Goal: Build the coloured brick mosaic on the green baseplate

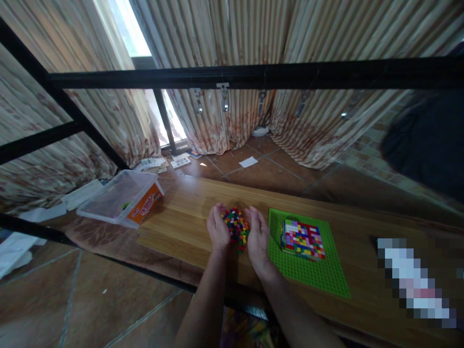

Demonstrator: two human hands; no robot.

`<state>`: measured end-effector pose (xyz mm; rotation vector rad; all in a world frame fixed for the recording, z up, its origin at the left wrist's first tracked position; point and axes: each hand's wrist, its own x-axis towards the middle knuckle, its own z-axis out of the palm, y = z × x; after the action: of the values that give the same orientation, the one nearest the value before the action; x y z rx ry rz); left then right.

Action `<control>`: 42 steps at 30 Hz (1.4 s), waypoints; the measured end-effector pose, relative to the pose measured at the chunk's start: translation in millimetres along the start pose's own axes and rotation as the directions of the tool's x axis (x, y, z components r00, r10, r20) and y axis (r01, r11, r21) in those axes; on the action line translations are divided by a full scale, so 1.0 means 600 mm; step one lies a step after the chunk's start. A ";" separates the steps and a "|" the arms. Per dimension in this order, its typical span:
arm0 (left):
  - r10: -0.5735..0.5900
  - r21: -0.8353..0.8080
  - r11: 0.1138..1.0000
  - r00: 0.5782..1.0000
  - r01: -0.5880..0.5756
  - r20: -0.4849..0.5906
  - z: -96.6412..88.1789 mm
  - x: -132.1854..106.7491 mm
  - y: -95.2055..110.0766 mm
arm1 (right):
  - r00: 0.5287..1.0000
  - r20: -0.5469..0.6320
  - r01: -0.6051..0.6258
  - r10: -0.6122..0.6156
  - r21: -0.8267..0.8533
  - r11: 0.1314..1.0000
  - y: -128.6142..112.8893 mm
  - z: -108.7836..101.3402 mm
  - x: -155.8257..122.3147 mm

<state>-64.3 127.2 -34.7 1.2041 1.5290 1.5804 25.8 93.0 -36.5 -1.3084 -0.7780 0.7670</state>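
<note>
Now cupping a loose heap of small coloured bricks (237,224) on the wooden tabletop (177,222), with left hand (219,229) and right hand (258,237) held apart, palms facing inward and fingers curved along either side. Running longest from near the wrists out toward the fingertips, with single bricks tumbled at mixed angles! Just beside the right hand, over to a green baseplate (308,278) bearing a multicoloured brick block (302,239) squared roughly to its edges, and well off left, to a clear plastic box (119,188) with orange label (147,204) turned rightward.
</note>
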 end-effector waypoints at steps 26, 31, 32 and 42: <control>0.176 0.879 0.387 0.958 -0.280 0.228 -0.076 0.074 -0.015 | 0.805 0.552 0.551 -0.218 -0.559 0.619 -0.019 -0.083 -0.095; 0.160 0.890 0.381 0.966 -0.252 0.205 -0.072 0.076 -0.017 | 0.843 0.483 0.463 -0.237 -0.428 0.776 -0.049 -0.096 -0.103; 0.157 0.890 0.382 0.967 -0.248 0.202 -0.072 0.076 -0.018 | 0.855 0.466 0.435 -0.226 -0.410 0.802 -0.058 -0.104 -0.103; 0.144 0.892 0.378 0.968 -0.248 0.208 -0.071 0.075 -0.013 | 0.944 0.237 0.324 -0.228 -0.557 0.765 -0.132 -0.237 0.058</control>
<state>-121.6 151.5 -30.1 2.0708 2.3682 0.6283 168.1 39.0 30.4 -1.6437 -1.3850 0.3899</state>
